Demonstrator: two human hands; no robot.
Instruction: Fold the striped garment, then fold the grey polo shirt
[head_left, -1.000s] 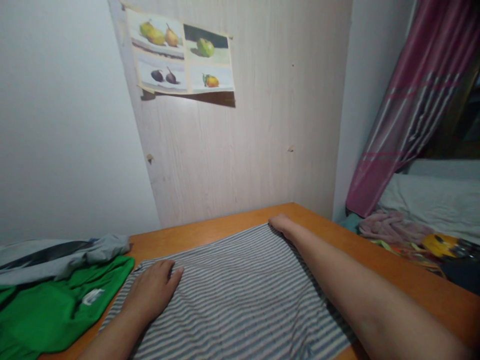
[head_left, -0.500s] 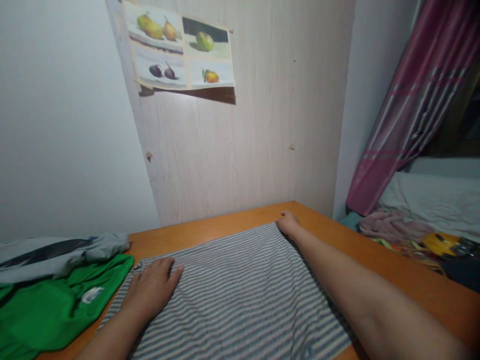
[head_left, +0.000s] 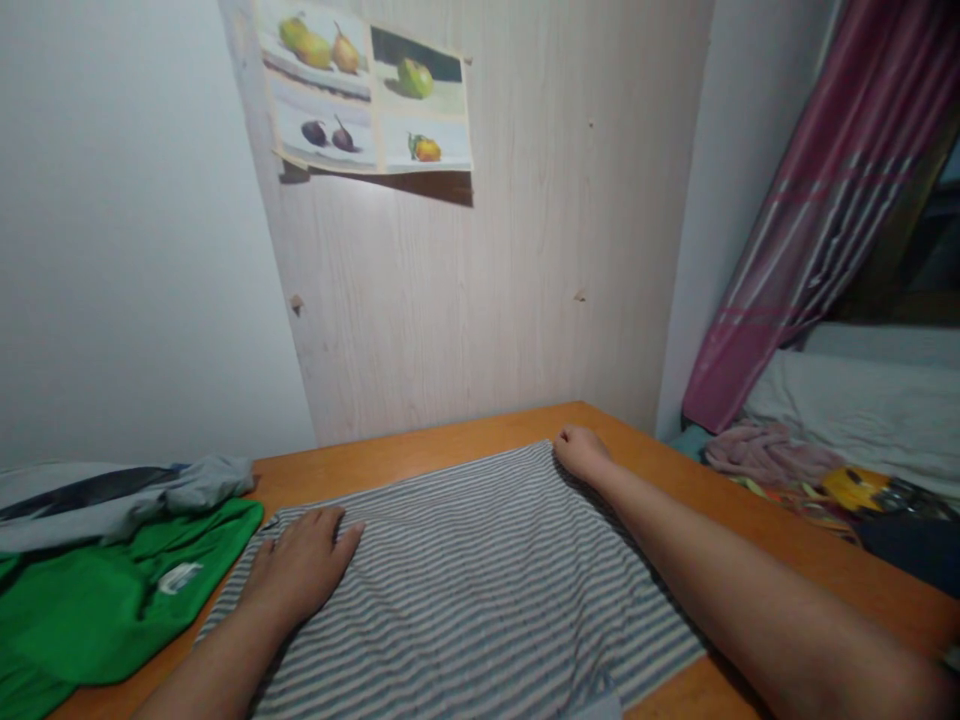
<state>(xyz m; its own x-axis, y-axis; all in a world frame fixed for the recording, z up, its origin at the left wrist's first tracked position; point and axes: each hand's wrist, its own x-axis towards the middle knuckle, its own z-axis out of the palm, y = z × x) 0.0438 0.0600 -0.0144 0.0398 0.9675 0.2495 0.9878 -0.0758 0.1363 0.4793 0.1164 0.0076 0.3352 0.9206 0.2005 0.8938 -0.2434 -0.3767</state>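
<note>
A grey-and-white striped cloth (head_left: 465,560) lies spread over the orange-brown table, with wrinkles towards its near right side. My left hand (head_left: 304,560) rests flat on its left part, fingers stretched out and thumb apart. At the far right corner, my right hand (head_left: 581,455) is closed, its fingers pinching the cloth's edge. A greyish patch of fabric shows at the cloth's near edge, cut off by the bottom of the view.
To the left, a green garment (head_left: 112,590) with a white mark lies beside a grey garment (head_left: 135,500). The table (head_left: 442,435) meets a wall bearing fruit pictures (head_left: 367,90). A pink curtain (head_left: 780,250) hangs at right above a pink cloth (head_left: 772,455) and other items.
My right hand has shifted slightly at the far right corner, its fingers more curled in on the cloth. My left hand stays flat. The view has moved a little.
</note>
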